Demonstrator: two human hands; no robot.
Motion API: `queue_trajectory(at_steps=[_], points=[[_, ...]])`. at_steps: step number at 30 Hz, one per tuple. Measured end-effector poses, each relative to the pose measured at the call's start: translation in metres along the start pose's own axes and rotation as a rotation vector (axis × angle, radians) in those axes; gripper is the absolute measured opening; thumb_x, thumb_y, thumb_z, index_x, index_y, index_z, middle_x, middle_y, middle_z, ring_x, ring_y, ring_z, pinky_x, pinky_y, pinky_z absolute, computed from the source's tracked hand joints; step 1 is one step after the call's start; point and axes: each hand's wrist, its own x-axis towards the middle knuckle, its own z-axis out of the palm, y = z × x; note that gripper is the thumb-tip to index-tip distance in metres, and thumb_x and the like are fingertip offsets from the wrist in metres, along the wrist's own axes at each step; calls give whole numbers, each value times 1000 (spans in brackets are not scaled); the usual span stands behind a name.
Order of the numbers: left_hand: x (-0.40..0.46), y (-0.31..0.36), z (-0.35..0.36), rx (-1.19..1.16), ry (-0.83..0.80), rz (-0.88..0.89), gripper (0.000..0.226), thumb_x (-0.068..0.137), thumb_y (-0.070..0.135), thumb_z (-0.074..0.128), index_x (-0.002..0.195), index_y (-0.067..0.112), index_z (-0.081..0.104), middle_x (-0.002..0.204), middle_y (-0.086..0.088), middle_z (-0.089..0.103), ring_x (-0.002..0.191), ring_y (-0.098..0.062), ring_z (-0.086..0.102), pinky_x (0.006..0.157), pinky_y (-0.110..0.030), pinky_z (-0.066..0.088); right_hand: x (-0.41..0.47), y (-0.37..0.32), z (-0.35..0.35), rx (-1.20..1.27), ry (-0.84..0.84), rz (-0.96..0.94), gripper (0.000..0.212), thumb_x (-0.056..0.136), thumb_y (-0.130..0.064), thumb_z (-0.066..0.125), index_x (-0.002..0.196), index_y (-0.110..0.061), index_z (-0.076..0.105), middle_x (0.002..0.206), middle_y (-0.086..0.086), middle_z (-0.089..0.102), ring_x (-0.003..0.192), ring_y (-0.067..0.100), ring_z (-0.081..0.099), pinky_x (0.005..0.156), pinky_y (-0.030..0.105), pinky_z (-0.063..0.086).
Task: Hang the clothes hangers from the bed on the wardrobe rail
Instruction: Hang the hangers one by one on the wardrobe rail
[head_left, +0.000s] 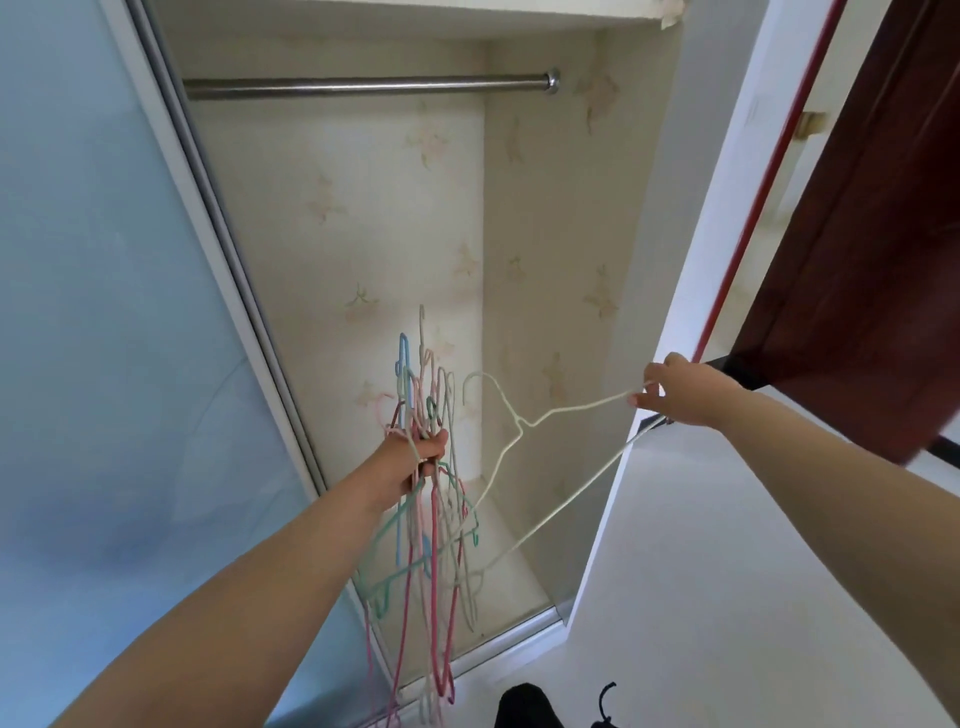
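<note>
The blue sliding door (93, 312) stands at the left beside the open wardrobe. The bare metal rail (363, 85) spans its top. Below, the left hand (415, 460) has its grip wrapped round a bundle of coloured hangers (431, 519). The right hand (675, 392) pinches the corner of one white hanger (524, 421), held out sideways from the bundle.

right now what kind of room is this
Probably a bedroom: an open built-in wardrobe with a bare steel hanging rail, a frosted sliding door, and a dark red room door beside it.
</note>
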Motion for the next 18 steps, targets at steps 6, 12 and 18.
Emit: queue_trajectory(at_steps=[6, 12, 18], points=[[27, 3, 2, -103, 105, 17, 21, 88, 23, 69, 76, 12, 54, 62, -1, 50, 41, -9, 40, 45, -21, 30, -4, 15, -67, 178, -29, 80, 42, 87, -53, 58, 64, -19, 49, 71, -2, 53, 61, 8, 45, 52, 23, 30], [49, 12, -5, -212, 242, 3, 18, 89, 14, 67, 75, 10, 56, 65, -3, 54, 43, -7, 44, 36, -14, 36, -9, 19, -154, 137, 124, 147, 31, 92, -41, 58, 85, -13, 68, 87, 3, 63, 63, 18, 58, 51, 24, 42], [71, 44, -1, -201, 298, 28, 18, 86, 12, 70, 74, 8, 57, 60, -5, 49, 50, -13, 44, 48, -25, 36, 29, -36, -137, 43, 306, 105, 29, 100, -26, 40, 109, -6, 60, 98, 11, 59, 86, 32, 61, 78, 38, 51]])
